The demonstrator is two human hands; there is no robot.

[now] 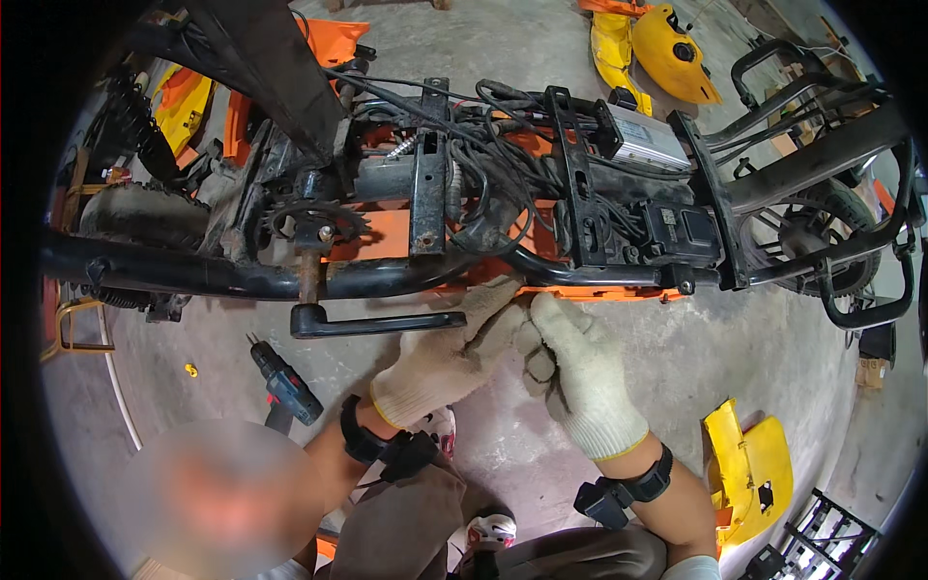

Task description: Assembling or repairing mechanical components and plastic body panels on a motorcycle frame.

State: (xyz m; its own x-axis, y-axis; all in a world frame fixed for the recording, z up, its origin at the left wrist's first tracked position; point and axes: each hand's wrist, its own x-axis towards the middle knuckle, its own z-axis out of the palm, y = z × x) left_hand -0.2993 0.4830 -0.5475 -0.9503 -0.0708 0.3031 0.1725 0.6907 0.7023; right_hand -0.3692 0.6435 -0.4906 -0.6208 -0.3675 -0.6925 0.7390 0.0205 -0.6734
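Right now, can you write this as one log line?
left hand: gloved, near tubular frame; right hand: gloved, beside left; grip: hidden; cordless drill: on floor

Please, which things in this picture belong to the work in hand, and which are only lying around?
In the work, it seems:
left hand and right hand, gloved, close together; what they hold, if anything, is unclear
black frame, just beyond them
orange panel, near both hands

Lying about, apparently:
cordless drill, untouched
small yellow piece, left of the drill
yellow panels, lower right
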